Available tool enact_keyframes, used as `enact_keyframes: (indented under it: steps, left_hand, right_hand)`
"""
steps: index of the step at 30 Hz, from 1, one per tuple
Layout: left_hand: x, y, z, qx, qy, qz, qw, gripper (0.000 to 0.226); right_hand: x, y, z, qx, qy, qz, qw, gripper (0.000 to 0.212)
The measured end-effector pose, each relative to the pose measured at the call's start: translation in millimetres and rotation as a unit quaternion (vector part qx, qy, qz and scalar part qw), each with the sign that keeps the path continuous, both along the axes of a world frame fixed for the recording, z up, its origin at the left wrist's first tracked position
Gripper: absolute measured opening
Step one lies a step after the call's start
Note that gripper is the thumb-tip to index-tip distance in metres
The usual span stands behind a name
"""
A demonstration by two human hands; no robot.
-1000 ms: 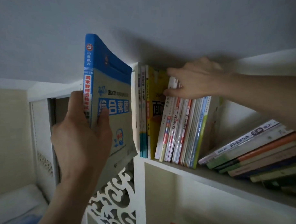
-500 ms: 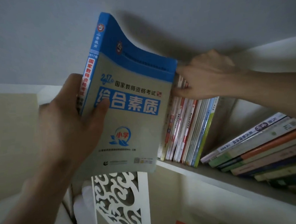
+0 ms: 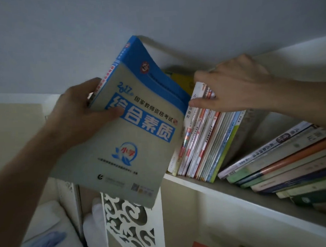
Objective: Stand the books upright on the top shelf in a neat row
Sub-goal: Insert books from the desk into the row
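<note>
The left hand [image 3: 80,115] is gripping a blue book [image 3: 132,128] at 9 o'clock of the row [image 3: 205,140], off the shelf [image 3: 235,193]; the right hand [image 3: 231,87] is pinching the leaning row's tops. Insertion looks underway; next, the book likely needs a gap.

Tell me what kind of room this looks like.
Probably a bedroom or study at home: a white bookshelf packed with books, a carved white side panel, and what may be bedding below.

Two hands [image 3: 80,115], many books [image 3: 205,140]
</note>
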State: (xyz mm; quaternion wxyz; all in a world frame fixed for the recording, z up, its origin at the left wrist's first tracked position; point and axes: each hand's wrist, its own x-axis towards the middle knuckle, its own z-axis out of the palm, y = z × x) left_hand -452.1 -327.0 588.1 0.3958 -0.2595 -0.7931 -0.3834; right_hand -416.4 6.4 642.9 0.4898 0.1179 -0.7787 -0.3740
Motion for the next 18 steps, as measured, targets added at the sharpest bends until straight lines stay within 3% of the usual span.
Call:
enact_keyframes:
  steps: [4, 7, 9, 13, 18]
  left_hand:
    - [-18, 10, 17, -0.057, -0.070, 0.005, 0.996, 0.022]
    - [-19, 21, 13, -0.128, -0.034, 0.055, 0.990, 0.014]
    - [-20, 27, 3, -0.101, 0.002, 0.061, 0.993, 0.016]
    - [-17, 40, -15, 0.036, 0.076, 0.040, 0.996, 0.014]
    - [-13, 53, -27, 0.099, 0.141, 0.046, 0.984, 0.012]
  right_hand:
    - [0, -1, 0, -0.009, 0.001, 0.003, 1.000, 0.067]
    - [1, 0, 0, -0.005, 0.004, 0.007, 1.000, 0.067]
    - [2, 2, -1, -0.014, -0.003, 0.011, 1.000, 0.066]
    - [0, 3, -1, -0.008, 0.001, 0.013, 1.000, 0.070]
    - [-4, 10, -2, 0.005, 0.013, 0.008, 1.000, 0.078]
